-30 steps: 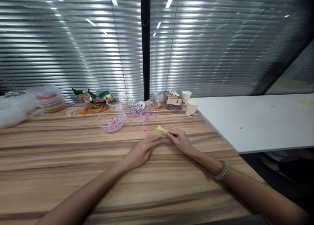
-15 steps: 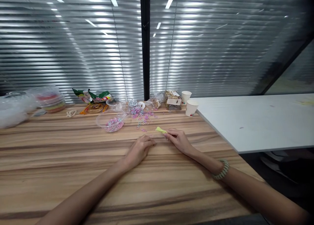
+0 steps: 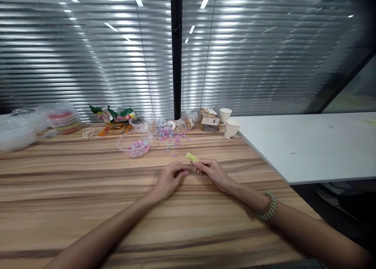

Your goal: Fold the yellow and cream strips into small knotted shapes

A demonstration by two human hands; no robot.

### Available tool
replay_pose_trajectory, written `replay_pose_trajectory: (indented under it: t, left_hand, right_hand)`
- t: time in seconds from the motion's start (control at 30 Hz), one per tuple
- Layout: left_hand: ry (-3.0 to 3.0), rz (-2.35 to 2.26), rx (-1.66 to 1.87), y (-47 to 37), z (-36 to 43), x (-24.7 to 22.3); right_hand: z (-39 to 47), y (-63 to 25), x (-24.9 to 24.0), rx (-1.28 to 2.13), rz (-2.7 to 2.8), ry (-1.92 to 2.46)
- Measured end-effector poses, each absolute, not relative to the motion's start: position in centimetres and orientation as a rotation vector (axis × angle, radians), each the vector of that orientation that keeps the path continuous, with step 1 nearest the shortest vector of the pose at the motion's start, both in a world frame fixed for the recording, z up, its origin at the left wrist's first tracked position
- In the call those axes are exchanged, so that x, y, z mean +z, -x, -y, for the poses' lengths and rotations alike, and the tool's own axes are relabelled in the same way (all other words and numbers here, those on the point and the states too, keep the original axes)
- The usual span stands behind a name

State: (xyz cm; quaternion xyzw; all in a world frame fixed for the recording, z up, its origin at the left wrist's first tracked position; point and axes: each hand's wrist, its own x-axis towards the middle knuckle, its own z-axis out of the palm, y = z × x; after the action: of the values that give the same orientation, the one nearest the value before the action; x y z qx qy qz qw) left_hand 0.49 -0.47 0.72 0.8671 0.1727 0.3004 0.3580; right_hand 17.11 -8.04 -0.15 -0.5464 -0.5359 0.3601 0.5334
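My right hand [image 3: 216,174] pinches a small, pale yellow strip [image 3: 192,157] between thumb and fingers, just above the wooden table [image 3: 164,230]. Its free end points up and to the left; what it is made of cannot be made out. Beside it, my left hand [image 3: 171,179] has its fingers stretched toward the right fingertips, the thumb a little apart below them. Nothing shows in the left hand, and its fingertips are close to the right hand's. Loose pink and purple little links [image 3: 176,141] lie scattered beyond both hands.
A clear bowl [image 3: 120,144] holds more coloured links. Behind stand snack packets [image 3: 117,116], a small box [image 3: 210,121] and two paper cups [image 3: 232,129]. Stacked plastic tubs [image 3: 63,118] are at the left. A white table [image 3: 317,151] adjoins on the right, before window blinds.
My left hand has moved slightly right, toward the right hand, and its thumb now shows apart. The yellow strip has turned a little and looks straighter.
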Motion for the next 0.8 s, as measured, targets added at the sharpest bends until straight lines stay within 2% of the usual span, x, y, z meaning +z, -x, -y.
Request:
replay_pose_trajectory:
  t: [0.33, 0.8]
  left_hand:
    - [-1.732, -0.508, 0.709, -1.0, -0.3, -0.6]
    - [-1.678, -0.465, 0.735, -1.2, -0.3, -0.7]
  right_hand:
    - [8.3, -17.0, 0.4, 0.958, 1.356, 1.247]
    - [8.2, -17.2, 0.3, 0.868, 1.629, 1.14]
